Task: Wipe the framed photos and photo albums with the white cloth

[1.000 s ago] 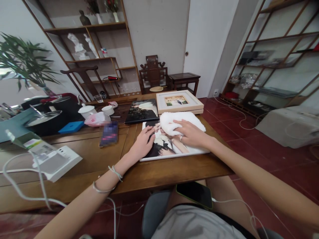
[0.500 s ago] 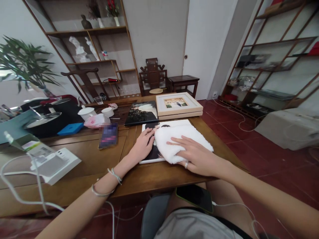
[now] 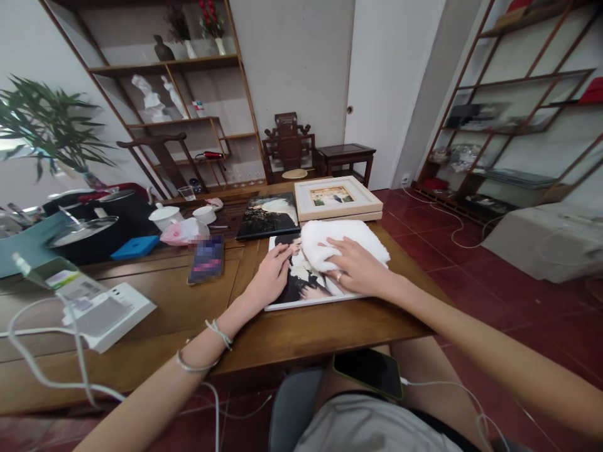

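A white-edged photo print (image 3: 301, 285) lies flat on the wooden table (image 3: 198, 314) in front of me. My left hand (image 3: 269, 276) rests open on its left edge, fingers stretched flat. My right hand (image 3: 354, 267) presses a fluffy white cloth (image 3: 336, 242) onto the far part of the print, fingers spread over it. The cloth hides the print's upper right area.
Behind the print lie a dark photo panel (image 3: 268, 215) and a white framed picture (image 3: 335, 197). A blurred phone (image 3: 206, 258), a white box with cables (image 3: 94, 307), cups, a pink bag and black pots stand to the left. Another phone (image 3: 368, 371) rests on my lap.
My right hand drew the cloth toward the print's near edge, then slid it back to the far part. The left hand stayed on the left edge.
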